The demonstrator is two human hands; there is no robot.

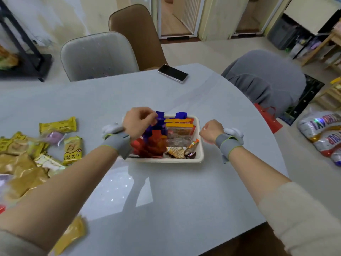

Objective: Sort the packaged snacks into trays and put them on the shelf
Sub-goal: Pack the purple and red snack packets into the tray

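Grey surface (166, 191) by the chairs, phone (172, 73) at far edge. White tray (200, 156) sits mid-surface, packed with standing snack packs. Left hand (137, 121) pinches a blue packet (160, 117) at the tray's rear; right hand (210, 131) curled beside the rim, grip unclear. Yellow snack bars (60, 124) lie loose at left. Risk: overfilled tray, upright packs topple or spill when lifted.

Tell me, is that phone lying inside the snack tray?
No, the phone lies on the bare table near its far edge, well apart from the tray.
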